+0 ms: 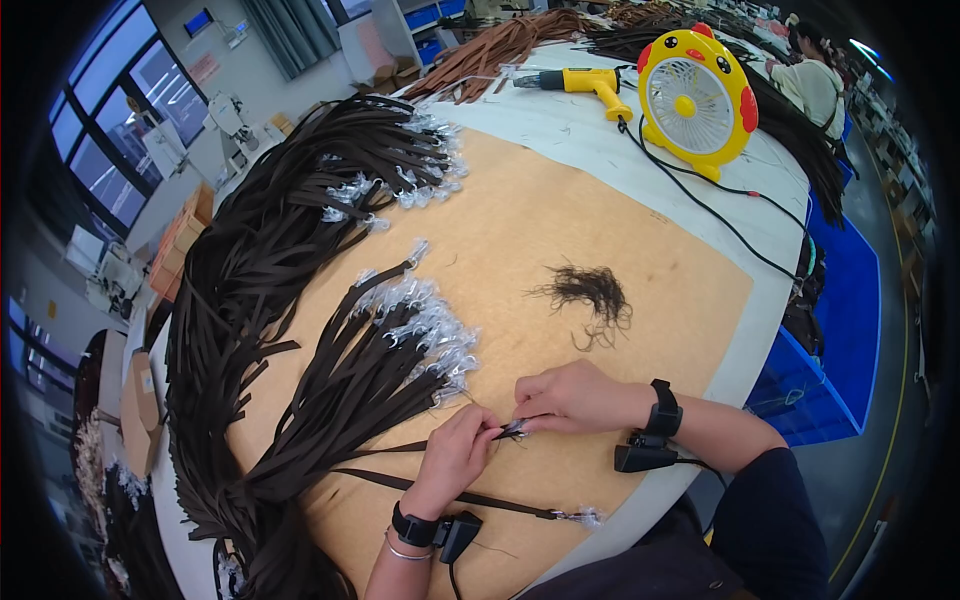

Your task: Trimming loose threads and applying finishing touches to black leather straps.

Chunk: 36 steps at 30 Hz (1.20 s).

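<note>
My left hand (458, 452) pinches a dark brown strap (402, 448) close to its end, over the tan board. Fingertips of my right hand (575, 397) close on the same end, where a small metal fitting (513, 428) shows partly between the two hands. Under my left wrist runs another dark strap (500, 502), its end carrying a clasp in clear plastic (583, 517). Left of my hands lies a bundle of dark straps (350, 385) with plastic-wrapped clasps (430, 325). Beyond my right hand sits a tuft of loose dark threads (592, 295).
A bigger heap of dark straps (250, 240) covers the table's left side. At the back stand a yellow heat gun (590, 85) and a yellow fan (690, 105), with a black cable (725, 228) trailing right. A blue bin (850, 340) adjoins the right edge. A person (808, 80) is far right.
</note>
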Available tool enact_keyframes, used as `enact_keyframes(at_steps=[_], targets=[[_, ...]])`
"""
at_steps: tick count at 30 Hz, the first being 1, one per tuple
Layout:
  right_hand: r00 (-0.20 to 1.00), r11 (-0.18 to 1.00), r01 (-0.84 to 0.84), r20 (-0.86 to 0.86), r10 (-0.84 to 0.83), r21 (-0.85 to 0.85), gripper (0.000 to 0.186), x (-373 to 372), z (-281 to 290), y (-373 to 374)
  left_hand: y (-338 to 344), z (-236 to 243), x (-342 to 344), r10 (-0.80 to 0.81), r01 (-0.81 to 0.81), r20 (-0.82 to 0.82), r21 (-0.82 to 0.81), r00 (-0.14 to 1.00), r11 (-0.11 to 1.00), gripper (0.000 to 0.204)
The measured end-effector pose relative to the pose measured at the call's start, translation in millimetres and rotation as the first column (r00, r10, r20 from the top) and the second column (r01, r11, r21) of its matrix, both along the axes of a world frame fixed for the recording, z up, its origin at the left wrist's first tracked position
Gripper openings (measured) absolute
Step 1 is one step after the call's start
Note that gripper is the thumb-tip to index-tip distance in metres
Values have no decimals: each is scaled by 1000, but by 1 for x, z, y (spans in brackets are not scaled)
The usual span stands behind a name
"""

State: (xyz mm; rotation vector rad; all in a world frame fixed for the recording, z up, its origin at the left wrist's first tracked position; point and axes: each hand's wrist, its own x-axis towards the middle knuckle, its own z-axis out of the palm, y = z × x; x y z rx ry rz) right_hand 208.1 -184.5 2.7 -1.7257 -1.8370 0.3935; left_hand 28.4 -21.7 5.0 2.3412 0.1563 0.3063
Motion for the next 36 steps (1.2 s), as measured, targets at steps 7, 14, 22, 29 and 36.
enact_keyframes(at_steps=[7, 14, 22, 29, 36], targets=[[998, 1000, -11, 58, 10, 15, 19, -6, 5, 4, 0, -4, 2, 3, -4, 42, 3, 999, 1000, 10], [999, 999, 32, -23, -32, 6, 23, -4, -2, 6, -1, -7, -1, 123, -136, -90, -157, 988, 978, 12], [951, 950, 296, -122, -283, 104, 42, -9, -6, 2, 6, 25, -23, 134, -152, 76, 325, 988, 933, 38], [961, 963, 268, 73, -268, 5, 36, -23, -3, 4, 7, 9, -24, 16, -68, 105, 508, 994, 859, 18], [815, 831, 552, 169, -554, 61, 18, 31, -13, -4, -2, 24, -44, -17, -112, 222, 555, 975, 824, 16]])
